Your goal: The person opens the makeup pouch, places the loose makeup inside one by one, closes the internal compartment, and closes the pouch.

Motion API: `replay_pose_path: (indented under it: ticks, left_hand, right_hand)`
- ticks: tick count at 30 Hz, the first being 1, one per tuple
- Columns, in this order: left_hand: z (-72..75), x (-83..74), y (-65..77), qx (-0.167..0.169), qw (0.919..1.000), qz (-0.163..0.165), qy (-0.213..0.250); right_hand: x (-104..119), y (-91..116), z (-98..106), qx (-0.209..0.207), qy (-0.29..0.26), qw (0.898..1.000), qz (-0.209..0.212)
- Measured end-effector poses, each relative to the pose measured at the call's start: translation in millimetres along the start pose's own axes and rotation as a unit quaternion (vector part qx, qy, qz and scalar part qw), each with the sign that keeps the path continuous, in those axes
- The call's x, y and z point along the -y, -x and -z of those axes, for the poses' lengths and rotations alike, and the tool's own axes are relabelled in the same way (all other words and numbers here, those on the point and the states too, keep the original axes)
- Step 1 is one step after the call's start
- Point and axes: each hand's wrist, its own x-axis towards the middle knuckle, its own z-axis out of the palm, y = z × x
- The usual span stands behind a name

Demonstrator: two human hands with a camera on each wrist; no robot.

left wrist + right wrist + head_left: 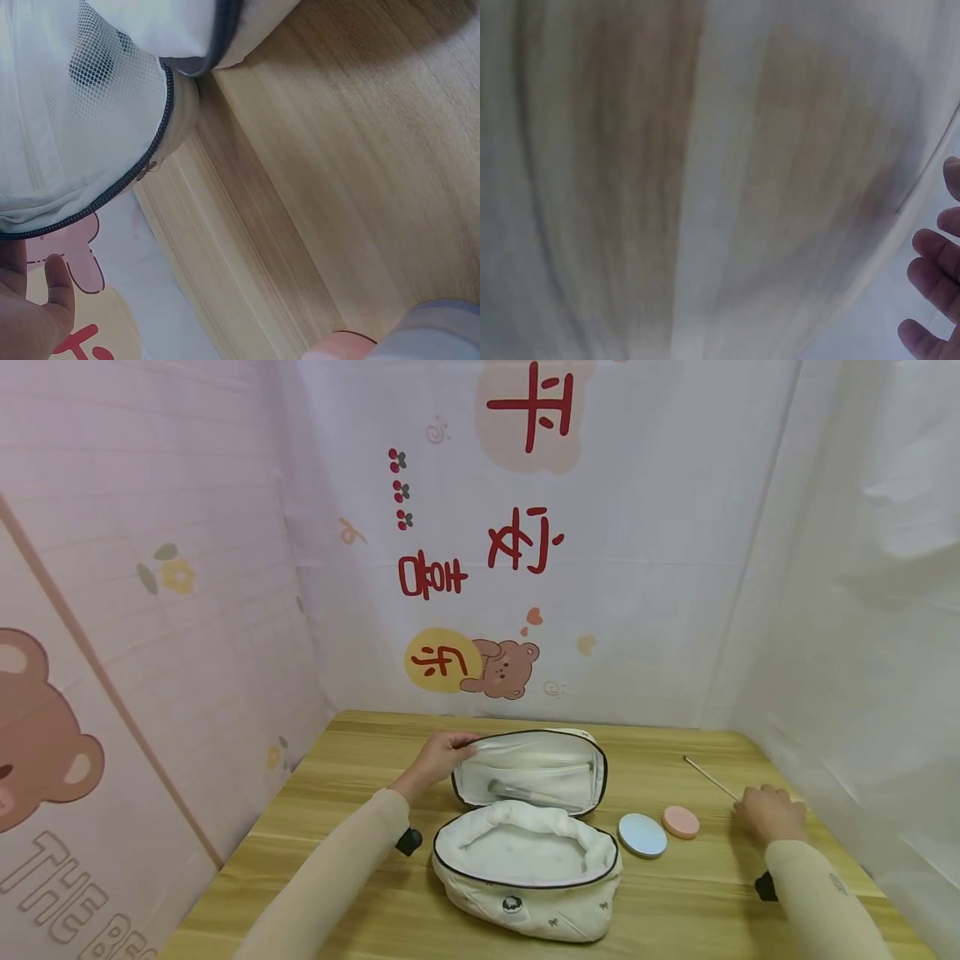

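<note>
A quilted cream makeup bag (525, 910) with a dark zip edge stands on the table with its lid (480, 777) raised. My left hand (442, 756) grips the lid's upper left edge; in the left wrist view, the fingers of that hand (34, 307) meet the zipped rim from below. Behind the lid's mesh pocket lies a makeup brush (528, 793). At the right, my right hand (771, 812) is low over the table at the near end of a thin stick (708, 777). Its fingers (934, 281) are loosely spread in the right wrist view, beside the stick.
A round pale-blue case (642, 836) and a smaller round pink case (681, 822) lie on the wooden table (360, 893) right of the bag. Printed cloth (637, 568) hangs behind the table and along both sides.
</note>
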Motion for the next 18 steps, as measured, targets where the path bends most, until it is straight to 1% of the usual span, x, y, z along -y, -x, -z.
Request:
replay_pose_path:
  ticks: [9, 11, 15, 18]
  left_hand:
    - [-4.1, 0.7, -1.0, 0.007, 0.9998, 0.013, 0.012]
    - [-4.2, 1.1, -0.7, 0.009, 0.9997, 0.019, 0.012]
    - [-3.8, 1.8, -0.8, 0.006, 0.9995, 0.029, 0.014]
    - [-3.2, 1.1, -0.6, 0.003, 0.9994, 0.031, 0.011]
  right_hand:
    - [-2.3, -2.8, -9.9, 0.029, 0.001, 1.000, -0.003]
    - [-2.6, -4.7, -11.9, 0.028, 0.003, 1.000, -0.004]
    - [-1.4, -8.5, -11.1, 0.012, 0.014, 1.000, -0.002]
    - [0.1, -9.5, -9.7, 0.008, 0.022, 1.000, -0.001]
